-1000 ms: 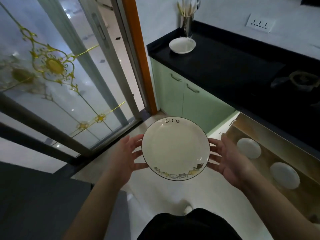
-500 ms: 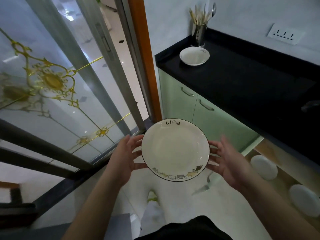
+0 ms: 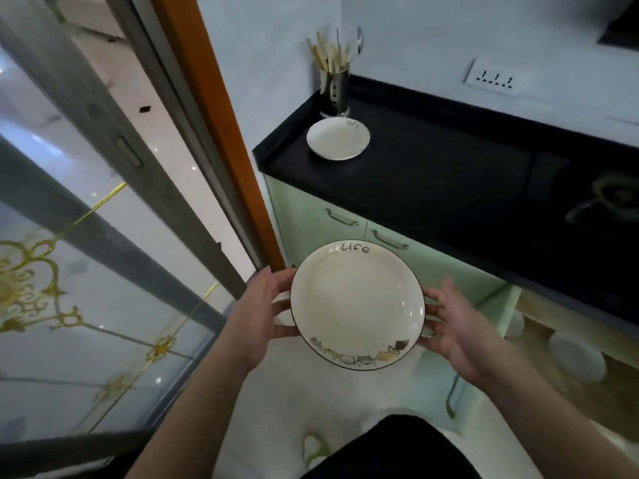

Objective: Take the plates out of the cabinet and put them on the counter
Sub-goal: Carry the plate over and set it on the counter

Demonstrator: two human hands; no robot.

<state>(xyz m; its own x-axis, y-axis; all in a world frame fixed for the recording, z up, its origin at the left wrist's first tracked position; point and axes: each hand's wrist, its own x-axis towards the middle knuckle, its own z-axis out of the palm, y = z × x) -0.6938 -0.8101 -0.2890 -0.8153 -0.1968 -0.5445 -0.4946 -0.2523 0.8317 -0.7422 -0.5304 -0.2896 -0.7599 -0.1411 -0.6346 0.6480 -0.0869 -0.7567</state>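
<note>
I hold a white plate (image 3: 356, 305) with a dark rim, the word "life" and a cat border level in front of me, below counter height. My left hand (image 3: 259, 312) grips its left rim and my right hand (image 3: 456, 333) grips its right rim. A second matching plate (image 3: 338, 138) lies on the black counter (image 3: 432, 181) near its left end. In the open lower cabinet (image 3: 553, 323) at the right, two more white plates show: one (image 3: 575, 356) in full, another (image 3: 515, 324) partly hidden by the cabinet door.
A metal utensil holder (image 3: 333, 86) with chopsticks stands in the counter's back left corner, just behind the plate. A stove burner (image 3: 608, 198) sits at the counter's right. Green cabinet doors (image 3: 311, 216) run below. A glass sliding door (image 3: 103, 271) fills the left.
The view has swung up toward the counter, which now looks closer. The plate stays held between both hands, slightly higher and further right. The open cabinet has slid to the right edge.
</note>
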